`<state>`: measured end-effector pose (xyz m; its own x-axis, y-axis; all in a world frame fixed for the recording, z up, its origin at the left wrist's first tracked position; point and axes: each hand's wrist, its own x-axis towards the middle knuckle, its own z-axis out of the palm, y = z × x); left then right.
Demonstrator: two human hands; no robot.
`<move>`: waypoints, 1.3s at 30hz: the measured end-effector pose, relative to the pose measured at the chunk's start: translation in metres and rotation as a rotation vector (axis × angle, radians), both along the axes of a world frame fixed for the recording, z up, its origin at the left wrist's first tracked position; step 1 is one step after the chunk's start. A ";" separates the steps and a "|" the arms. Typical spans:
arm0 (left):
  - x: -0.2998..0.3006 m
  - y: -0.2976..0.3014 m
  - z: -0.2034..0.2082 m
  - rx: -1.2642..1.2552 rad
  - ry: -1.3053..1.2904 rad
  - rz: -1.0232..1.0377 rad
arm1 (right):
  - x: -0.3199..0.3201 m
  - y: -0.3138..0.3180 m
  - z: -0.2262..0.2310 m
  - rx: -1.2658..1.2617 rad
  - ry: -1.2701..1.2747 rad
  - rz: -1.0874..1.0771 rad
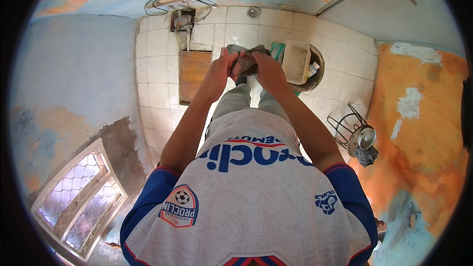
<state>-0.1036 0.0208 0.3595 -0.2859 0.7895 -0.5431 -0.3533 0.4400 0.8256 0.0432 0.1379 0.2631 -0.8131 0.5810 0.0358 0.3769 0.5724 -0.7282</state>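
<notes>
Both my arms reach forward over my legs. My left hand (pixel 226 65) grips the left side of a dark grey-brown, crumpled cloth (pixel 246 63), its thumb on top and some fingers turned up beneath. Closed over the cloth's right edge is my right hand (pixel 269 70). The cloth hangs between the two hands above the tiled floor, and its underside is hidden. Just right of my right hand stand a beige rectangular tub (pixel 296 61) and a round bucket (pixel 319 71) with small items in it. Something green (pixel 277 50) lies beside the tub.
A brown wooden panel (pixel 194 75) lies left of my hands, below a floor opening with a pipe (pixel 183 21). A metal-legged stool (pixel 351 128) at right bears a pale bowl (pixel 366 138) and a dark bag (pixel 367 156). A loose cable (pixel 156 5) runs along the far wall.
</notes>
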 end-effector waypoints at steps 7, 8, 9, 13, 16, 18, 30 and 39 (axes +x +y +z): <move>-0.012 -0.002 0.010 0.026 0.149 -0.173 | -0.013 -0.002 -0.004 -0.076 0.029 -0.047; -0.013 -0.001 0.010 0.023 0.166 -0.187 | -0.014 -0.004 -0.005 -0.092 0.053 -0.055; -0.013 0.000 0.010 0.026 0.188 -0.196 | -0.014 -0.007 -0.002 -0.109 0.074 -0.064; -0.013 0.008 0.014 0.034 0.213 -0.188 | -0.014 -0.029 0.008 -0.290 0.175 -0.066; -0.014 0.010 0.010 0.040 0.168 -0.114 | -0.008 -0.031 -0.011 -0.305 0.125 0.011; -0.019 0.007 0.008 0.037 0.154 -0.070 | 0.004 -0.024 -0.012 -0.311 0.059 0.083; -0.027 -0.003 0.018 0.060 0.130 -0.028 | -0.014 -0.011 -0.017 -0.184 0.087 -0.059; -0.033 -0.001 0.025 0.082 0.149 0.003 | -0.001 0.006 -0.018 -0.076 0.154 0.007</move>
